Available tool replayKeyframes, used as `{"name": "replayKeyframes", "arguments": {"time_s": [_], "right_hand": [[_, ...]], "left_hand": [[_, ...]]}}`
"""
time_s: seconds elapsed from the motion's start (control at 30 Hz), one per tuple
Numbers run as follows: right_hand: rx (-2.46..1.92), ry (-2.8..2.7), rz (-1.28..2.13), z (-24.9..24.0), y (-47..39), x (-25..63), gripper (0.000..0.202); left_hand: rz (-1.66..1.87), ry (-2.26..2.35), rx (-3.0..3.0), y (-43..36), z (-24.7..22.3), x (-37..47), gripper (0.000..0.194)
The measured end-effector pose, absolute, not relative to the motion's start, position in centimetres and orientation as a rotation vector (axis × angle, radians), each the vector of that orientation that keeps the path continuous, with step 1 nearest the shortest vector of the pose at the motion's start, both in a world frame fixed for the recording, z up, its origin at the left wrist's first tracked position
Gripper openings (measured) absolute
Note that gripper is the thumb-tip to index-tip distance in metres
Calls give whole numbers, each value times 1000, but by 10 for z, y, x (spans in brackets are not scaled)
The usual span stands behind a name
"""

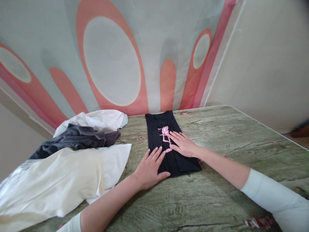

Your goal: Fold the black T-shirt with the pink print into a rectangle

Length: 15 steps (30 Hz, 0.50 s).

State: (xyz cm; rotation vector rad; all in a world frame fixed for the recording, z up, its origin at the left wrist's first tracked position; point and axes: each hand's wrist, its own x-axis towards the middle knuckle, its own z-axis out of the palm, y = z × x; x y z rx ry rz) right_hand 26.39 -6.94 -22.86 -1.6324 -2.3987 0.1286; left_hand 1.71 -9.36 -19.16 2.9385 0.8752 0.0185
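Observation:
A black garment (156,129) with a pink figure printed on it lies flat in a long, narrow folded shape on the table. My left hand (151,167) rests flat on its near left edge, fingers stretched out and thumb apart. On the right side, my right hand (182,144) lies open over the cloth, its fingertips touching the print and hiding part of it. Neither hand grips the fabric.
The wood-patterned table (231,135) reaches to the backdrop (154,48) with pink shapes. At the left lie a cream and white garment (70,177), a crumpled dark grey garment (79,137) and a white cloth (96,119) behind it.

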Motion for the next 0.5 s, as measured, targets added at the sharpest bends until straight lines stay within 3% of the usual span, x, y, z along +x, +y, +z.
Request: {"name": "replayKeyframes", "arguments": {"time_s": [0.27,0.5], "right_hand": [[-1583,-2365,147,-217,-95,257,55],[-1426,-2472,324,-200,-165,265,48]], "left_hand": [[-107,884,2875,-90,-178,1,67],[20,848,2869,-85,-182,29,60]]}}
